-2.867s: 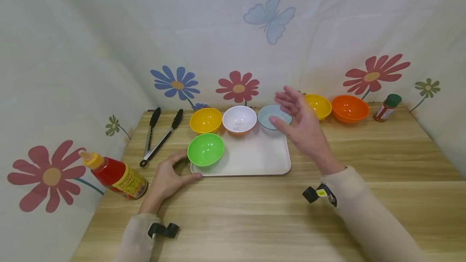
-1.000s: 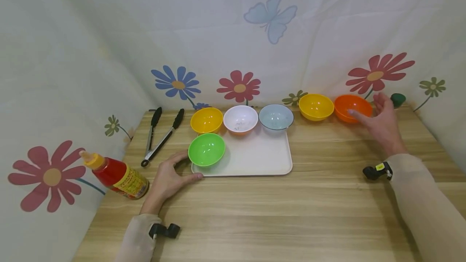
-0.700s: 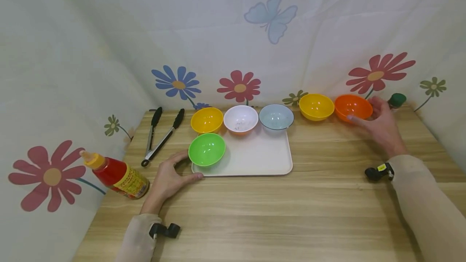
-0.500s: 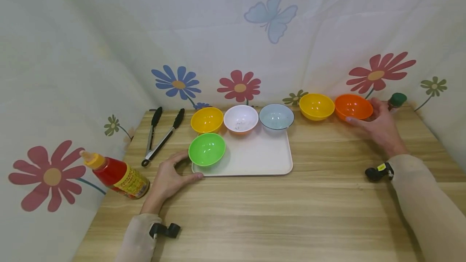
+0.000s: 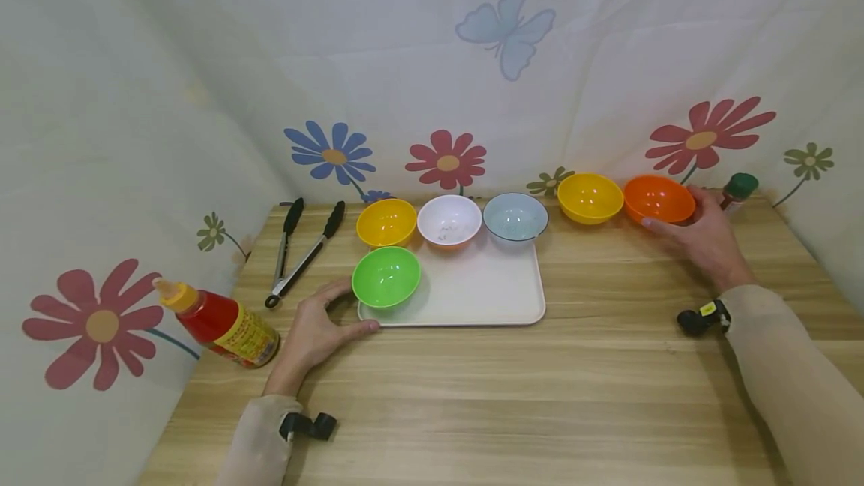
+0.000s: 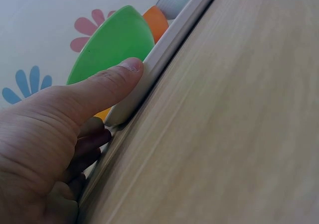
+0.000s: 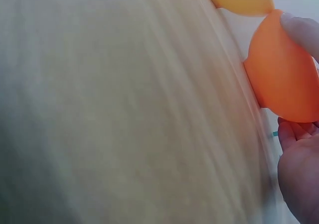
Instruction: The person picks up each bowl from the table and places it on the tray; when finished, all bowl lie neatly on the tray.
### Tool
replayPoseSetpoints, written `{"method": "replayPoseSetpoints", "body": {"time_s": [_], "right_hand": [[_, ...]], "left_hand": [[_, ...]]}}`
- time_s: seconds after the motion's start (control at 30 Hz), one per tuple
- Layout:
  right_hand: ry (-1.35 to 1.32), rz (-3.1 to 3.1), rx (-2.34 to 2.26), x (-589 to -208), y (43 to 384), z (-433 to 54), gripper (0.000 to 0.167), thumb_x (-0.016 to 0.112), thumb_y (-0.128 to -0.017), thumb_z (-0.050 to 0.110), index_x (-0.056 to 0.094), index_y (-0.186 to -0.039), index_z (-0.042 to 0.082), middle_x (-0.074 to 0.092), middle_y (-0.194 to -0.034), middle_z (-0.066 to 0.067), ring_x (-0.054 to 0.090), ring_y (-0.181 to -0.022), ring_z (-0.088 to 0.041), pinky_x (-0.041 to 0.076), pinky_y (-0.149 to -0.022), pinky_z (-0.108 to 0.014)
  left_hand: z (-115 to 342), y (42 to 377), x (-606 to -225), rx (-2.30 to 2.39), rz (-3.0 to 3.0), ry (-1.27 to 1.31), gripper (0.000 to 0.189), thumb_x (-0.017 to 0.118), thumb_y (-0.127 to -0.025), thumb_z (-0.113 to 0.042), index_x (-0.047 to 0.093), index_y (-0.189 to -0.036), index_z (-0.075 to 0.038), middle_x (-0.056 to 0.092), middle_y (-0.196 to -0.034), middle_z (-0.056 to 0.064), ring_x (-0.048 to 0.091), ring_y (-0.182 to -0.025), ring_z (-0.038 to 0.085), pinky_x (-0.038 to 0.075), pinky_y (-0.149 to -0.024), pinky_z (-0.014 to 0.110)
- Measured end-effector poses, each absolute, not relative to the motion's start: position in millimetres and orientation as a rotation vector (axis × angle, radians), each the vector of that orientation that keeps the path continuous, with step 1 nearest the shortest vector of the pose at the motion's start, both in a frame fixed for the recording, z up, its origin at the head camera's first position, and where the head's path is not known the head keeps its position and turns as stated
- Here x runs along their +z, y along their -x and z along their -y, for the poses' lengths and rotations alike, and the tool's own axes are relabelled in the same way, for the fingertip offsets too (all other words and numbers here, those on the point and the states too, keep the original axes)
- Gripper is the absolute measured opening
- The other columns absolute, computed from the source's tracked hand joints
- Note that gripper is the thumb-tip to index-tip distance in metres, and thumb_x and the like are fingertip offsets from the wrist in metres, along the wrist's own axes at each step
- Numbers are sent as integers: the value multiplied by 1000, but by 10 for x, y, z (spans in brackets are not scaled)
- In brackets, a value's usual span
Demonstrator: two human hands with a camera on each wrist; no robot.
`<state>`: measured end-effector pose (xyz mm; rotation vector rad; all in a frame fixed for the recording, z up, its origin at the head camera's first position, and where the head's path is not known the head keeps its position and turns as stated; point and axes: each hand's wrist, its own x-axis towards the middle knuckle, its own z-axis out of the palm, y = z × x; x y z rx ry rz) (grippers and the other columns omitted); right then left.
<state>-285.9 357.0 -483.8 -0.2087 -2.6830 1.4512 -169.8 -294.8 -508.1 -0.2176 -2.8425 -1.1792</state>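
At the right back, my right hand holds the orange bowl, thumb at its near side and fingers at its right. The right wrist view shows the thumb against the orange bowl near its rim. My left hand grips the left front corner of the white tray; its thumb lies on the front edge in the left wrist view, and some fingers are shadowed. On that corner stands a green bowl. Along the tray's back are a yellow bowl, a white bowl and a pale blue bowl.
Another yellow bowl sits left of the orange one. A green-capped jar stands behind my right hand. At the left are black-tipped tongs and a red sauce bottle. A printed curtain hangs behind the wooden table.
My right hand has moved right from over the pale blue bowl to the orange bowl and has closed on its side. The left hand stays at the tray corner.
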Motion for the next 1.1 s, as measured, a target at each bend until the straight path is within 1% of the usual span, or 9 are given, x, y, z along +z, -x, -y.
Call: {"method": "replayPoseSetpoints", "body": {"time_s": [0.23,0.4,0.5,0.7,0.77,0.83,0.97,1.03,1.1], "right_hand": [[223,2617,1485,-4858,2835,-3568,116,80,-99,58,10,-178,9,20,-183,-24,27,-163,-50,26,-134,-67],[252,2536,1554,-4783,2810,-3545,110,80,-99,58,13,-179,22,21,-185,-13,27,-166,-42,26,-137,-58],[238,2487,1579,-4691,2803,-3516,104,80,-100,53,16,-178,29,22,-185,-6,28,-167,-35,26,-138,-52],[136,2432,1551,-4466,2782,-3403,99,83,-101,46,21,-177,29,29,-182,-5,34,-165,-30,32,-136,-44],[102,2423,1543,-4393,2761,-3346,98,83,-100,44,23,-176,29,31,-181,-4,36,-164,-29,35,-135,-40],[70,2419,1533,-4325,2742,-3285,97,84,-100,44,25,-176,30,33,-180,-4,39,-162,-27,38,-131,-29],[-34,2387,1555,-4184,2710,-3145,93,86,-100,35,30,-174,27,39,-176,-6,44,-157,-25,43,-118,-10],[-93,2371,1575,-4111,2683,-3063,91,87,-100,30,32,-173,25,42,-174,-7,46,-154,-24,44,-114,-7],[-155,2362,1601,-4040,2654,-2972,91,87,-100,25,33,-173,23,43,-172,-9,47,-152,-24,45,-114,-8]], "left_hand": [[2943,1703,-5092,-1176,2843,225,94,101,-76,-59,66,-154,-19,62,-161,6,51,-155,36,34,-133,64],[2929,1700,-5079,-1196,2833,226,94,101,-76,-59,66,-154,-19,63,-161,6,52,-154,36,35,-133,63],[2929,1698,-5076,-1200,2832,223,94,101,-76,-58,66,-154,-19,63,-161,6,52,-154,36,35,-133,63],[2943,1697,-5077,-1189,2829,224,94,101,-76,-57,66,-154,-17,63,-160,7,53,-154,36,35,-133,63],[2947,1699,-5078,-1184,2830,227,95,101,-77,-57,66,-154,-17,63,-160,8,53,-154,37,35,-132,64],[2946,1699,-5076,-1182,2830,230,95,101,-77,-57,66,-154,-17,63,-161,8,53,-154,37,35,-132,64],[2944,1698,-5075,-1176,2832,229,94,101,-77,-57,66,-154,-17,63,-161,8,53,-154,37,35,-133,63],[2944,1698,-5074,-1172,2834,225,94,101,-77,-57,66,-154,-16,63,-161,8,52,-154,37,35,-133,63],[2945,1698,-5075,-1167,2837,222,95,101,-77,-57,66,-155,-16,63,-161,8,52,-154,37,35,-133,63]]}}
